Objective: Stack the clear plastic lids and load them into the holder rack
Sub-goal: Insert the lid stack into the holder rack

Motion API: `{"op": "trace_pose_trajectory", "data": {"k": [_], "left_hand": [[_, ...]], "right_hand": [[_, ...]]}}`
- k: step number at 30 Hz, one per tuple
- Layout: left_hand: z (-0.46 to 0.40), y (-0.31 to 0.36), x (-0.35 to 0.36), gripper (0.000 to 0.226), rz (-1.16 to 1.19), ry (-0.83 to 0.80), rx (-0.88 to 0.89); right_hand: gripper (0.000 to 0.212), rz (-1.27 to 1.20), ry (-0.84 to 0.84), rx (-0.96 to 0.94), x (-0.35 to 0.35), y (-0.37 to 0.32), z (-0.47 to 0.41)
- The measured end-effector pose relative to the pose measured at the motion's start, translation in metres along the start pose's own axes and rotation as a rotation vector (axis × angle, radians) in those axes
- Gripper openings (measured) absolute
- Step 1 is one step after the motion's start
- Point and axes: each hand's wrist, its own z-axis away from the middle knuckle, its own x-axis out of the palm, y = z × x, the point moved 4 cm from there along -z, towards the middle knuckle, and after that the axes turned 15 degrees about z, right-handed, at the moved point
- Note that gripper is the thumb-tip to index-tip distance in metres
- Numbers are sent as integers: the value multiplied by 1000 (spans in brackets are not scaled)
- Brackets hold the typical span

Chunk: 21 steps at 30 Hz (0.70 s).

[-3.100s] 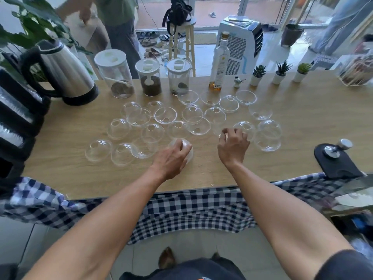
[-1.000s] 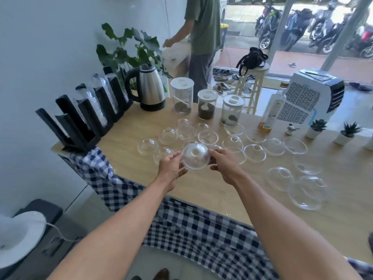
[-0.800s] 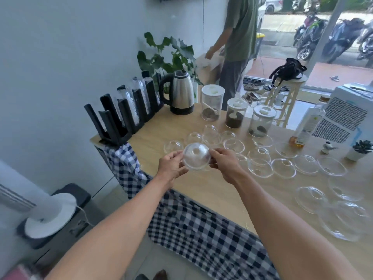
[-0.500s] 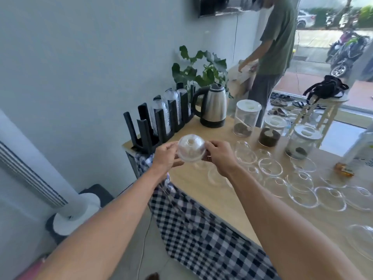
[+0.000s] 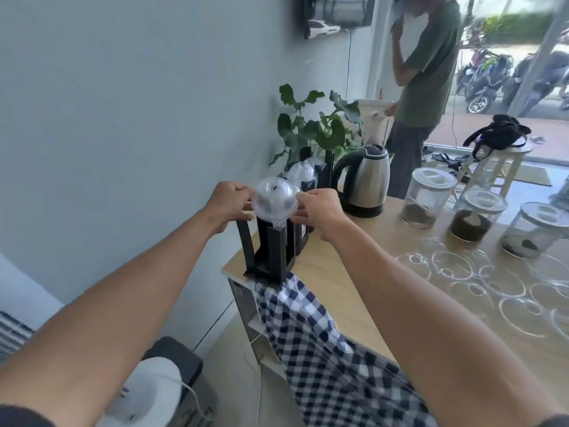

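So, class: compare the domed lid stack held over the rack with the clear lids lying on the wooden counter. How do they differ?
The held lid stack is nested and pinched between the left hand and right hand above the black rack; the loose lids lie singly, spread across the counter, untouched. Both are clear plastic.

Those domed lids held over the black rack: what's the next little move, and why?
Probably lower the lids straight down into the near slot of the rack. Both hands, left and right, pinch the stack by its rim right above that slot's uprights, dome up. Slots farther back already hold lids, and many more wait on the table.
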Motion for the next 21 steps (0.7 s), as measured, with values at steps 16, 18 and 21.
{"op": "trace_pose_trajectory", "data": {"k": [16, 18, 21], "left_hand": [[-104, -79, -32, 13, -176, -268, -429], [-112, -104, -32, 8, -147, -272, -525], [-118, -142, -29, 5, -101, -306, -593]], "right_hand": [[6, 27, 82, 406, 64, 56, -35], [8, 35, 78, 455, 70, 72, -35], [23, 73, 78, 503, 80, 100, -39]]}}
